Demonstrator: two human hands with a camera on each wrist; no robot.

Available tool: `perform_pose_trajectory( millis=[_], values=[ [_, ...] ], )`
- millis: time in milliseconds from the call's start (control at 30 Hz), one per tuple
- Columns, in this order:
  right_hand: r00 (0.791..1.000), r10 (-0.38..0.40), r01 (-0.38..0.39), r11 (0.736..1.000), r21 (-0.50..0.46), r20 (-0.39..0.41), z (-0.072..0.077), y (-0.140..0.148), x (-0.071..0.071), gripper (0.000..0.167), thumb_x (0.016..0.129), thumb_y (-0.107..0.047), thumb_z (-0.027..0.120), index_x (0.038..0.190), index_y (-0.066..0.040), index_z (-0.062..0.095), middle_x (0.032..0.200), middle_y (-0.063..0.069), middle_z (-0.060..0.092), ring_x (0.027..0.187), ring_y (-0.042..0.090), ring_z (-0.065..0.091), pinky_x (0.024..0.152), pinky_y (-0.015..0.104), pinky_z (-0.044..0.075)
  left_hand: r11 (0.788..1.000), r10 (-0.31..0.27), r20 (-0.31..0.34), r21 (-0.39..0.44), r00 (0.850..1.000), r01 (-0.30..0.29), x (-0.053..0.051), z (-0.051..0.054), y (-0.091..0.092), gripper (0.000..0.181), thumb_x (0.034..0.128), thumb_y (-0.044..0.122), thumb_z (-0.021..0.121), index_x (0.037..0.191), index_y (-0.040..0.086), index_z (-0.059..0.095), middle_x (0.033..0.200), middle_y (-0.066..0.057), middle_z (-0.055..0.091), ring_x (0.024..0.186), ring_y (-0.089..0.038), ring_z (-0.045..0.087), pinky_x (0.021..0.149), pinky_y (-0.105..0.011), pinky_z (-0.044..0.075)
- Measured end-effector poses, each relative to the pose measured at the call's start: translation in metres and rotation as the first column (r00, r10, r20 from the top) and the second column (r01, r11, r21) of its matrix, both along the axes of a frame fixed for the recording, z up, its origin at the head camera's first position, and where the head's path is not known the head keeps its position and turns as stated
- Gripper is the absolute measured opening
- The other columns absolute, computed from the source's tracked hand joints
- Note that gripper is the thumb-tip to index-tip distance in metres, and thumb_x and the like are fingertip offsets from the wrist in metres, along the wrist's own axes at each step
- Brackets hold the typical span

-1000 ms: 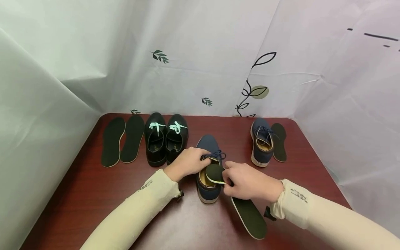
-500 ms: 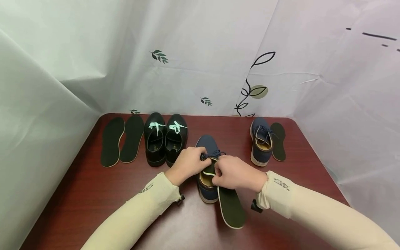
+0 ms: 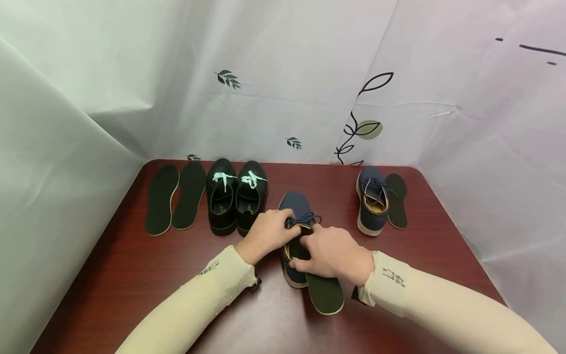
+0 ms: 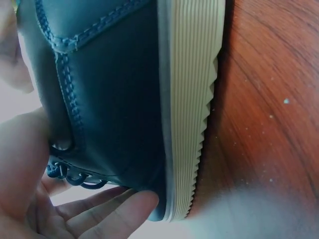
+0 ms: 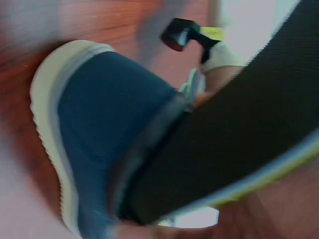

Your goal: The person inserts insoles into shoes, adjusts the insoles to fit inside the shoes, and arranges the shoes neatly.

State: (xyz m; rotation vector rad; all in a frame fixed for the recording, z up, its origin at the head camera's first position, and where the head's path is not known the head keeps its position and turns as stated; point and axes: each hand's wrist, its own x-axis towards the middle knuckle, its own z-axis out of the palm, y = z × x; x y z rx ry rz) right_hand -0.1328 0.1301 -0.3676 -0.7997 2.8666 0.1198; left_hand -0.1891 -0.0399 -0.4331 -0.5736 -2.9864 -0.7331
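A navy lace-up shoe (image 3: 294, 201) stands in the middle of the table, toe pointing away from me. My left hand (image 3: 268, 232) holds it near the laces, thumb at the opening; the left wrist view has the fingers along the side of the shoe (image 4: 114, 94). My right hand (image 3: 333, 253) grips a dark insole (image 3: 326, 296) by its middle. The insole's front end lies inside the shoe's opening, tip hidden, while its back end sticks out over the right side of the heel. In the blurred right wrist view, the insole (image 5: 234, 124) slants into the opening.
A second navy shoe (image 3: 372, 224) stands back right, with a dark insole (image 3: 397, 196) beside it. Back left are two black shoes (image 3: 222, 226) with pale laces and two dark insoles (image 3: 161, 201). White sheeting (image 3: 265, 113) surrounds the table (image 3: 247, 314).
My right hand has moved left with the insole, and the insole's front end has gone further into the shoe. Its back end has swung left. The left hand stays on the shoe.
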Motion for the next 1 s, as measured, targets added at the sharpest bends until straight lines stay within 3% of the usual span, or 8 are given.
perform_pose_trajectory(
  millis=[67, 167, 333, 533, 867, 1000],
  values=[
    [1.0, -0.014, 0.013, 0.999, 0.04, 0.028, 0.007, 0.001, 0.004, 0.051, 0.079, -0.074, 0.063, 0.086, -0.024, 0.07, 0.076, 0.002, 0.06, 0.056, 0.019, 0.053, 0.049, 0.037, 0.044, 1.0, 0.003, -0.012, -0.009, 1.0, -0.003, 0.0, 0.0, 0.0, 0.028, 0.0909, 0.044, 0.064, 0.106, 0.021, 0.07, 0.086, 0.002, 0.071, 0.057, -0.01, 0.055, 0.056, -0.029, 0.047],
    [0.997, -0.015, 0.011, 0.999, 0.053, 0.078, 0.014, 0.001, 0.009, 0.045, 0.077, -0.069, 0.066, 0.073, -0.024, 0.063, 0.062, -0.004, 0.053, 0.053, 0.017, 0.051, 0.048, 0.036, 0.043, 1.0, 0.014, -0.01, -0.015, 1.0, -0.014, 0.0, -0.001, 0.0, 0.03, 0.0912, 0.046, 0.064, 0.108, 0.022, 0.07, 0.086, 0.003, 0.071, 0.057, -0.01, 0.056, 0.056, -0.029, 0.048],
    [0.993, 0.016, -0.013, 1.0, -0.029, 0.116, 0.016, 0.003, 0.012, 0.032, 0.078, -0.044, 0.07, 0.06, -0.022, 0.054, 0.054, -0.005, 0.05, 0.047, 0.013, 0.048, 0.045, 0.031, 0.041, 0.999, 0.03, 0.016, -0.017, 0.999, -0.029, 0.0, -0.003, 0.0, 0.031, 0.0918, 0.048, 0.063, 0.108, 0.023, 0.07, 0.08, 0.003, 0.069, 0.056, -0.01, 0.055, 0.055, -0.029, 0.047],
    [0.995, 0.065, -0.055, 0.99, -0.132, 0.071, 0.011, 0.005, 0.008, 0.026, 0.077, -0.028, 0.067, 0.057, -0.02, 0.052, 0.052, -0.006, 0.047, 0.044, 0.011, 0.046, 0.044, 0.028, 0.04, 0.999, 0.029, 0.006, -0.019, 1.0, -0.029, 0.0, -0.003, 0.001, 0.028, 0.0911, 0.047, 0.063, 0.105, 0.024, 0.07, 0.072, 0.005, 0.064, 0.054, -0.011, 0.053, 0.054, -0.03, 0.045],
    [0.993, 0.012, 0.015, 0.976, -0.218, 0.12, 0.005, 0.005, -0.001, 0.031, 0.077, -0.024, 0.064, 0.051, -0.02, 0.048, 0.047, -0.01, 0.037, 0.041, 0.011, 0.041, 0.042, 0.026, 0.037, 1.0, 0.021, 0.004, -0.006, 1.0, -0.021, 0.001, -0.003, 0.001, 0.028, 0.0922, 0.044, 0.062, 0.107, 0.023, 0.07, 0.062, 0.008, 0.058, 0.048, -0.012, 0.051, 0.049, -0.028, 0.042],
    [0.991, -0.002, 0.031, 0.976, -0.213, 0.134, 0.003, 0.004, -0.003, 0.032, 0.079, -0.025, 0.064, 0.051, -0.02, 0.049, 0.047, -0.009, 0.039, 0.04, 0.012, 0.043, 0.043, 0.027, 0.038, 1.0, 0.0, -0.058, -0.001, 0.998, 0.0, 0.003, -0.005, 0.001, 0.026, 0.0933, 0.04, 0.062, 0.108, 0.021, 0.072, 0.07, 0.006, 0.064, 0.051, -0.011, 0.053, 0.051, -0.028, 0.045]
  ],
)
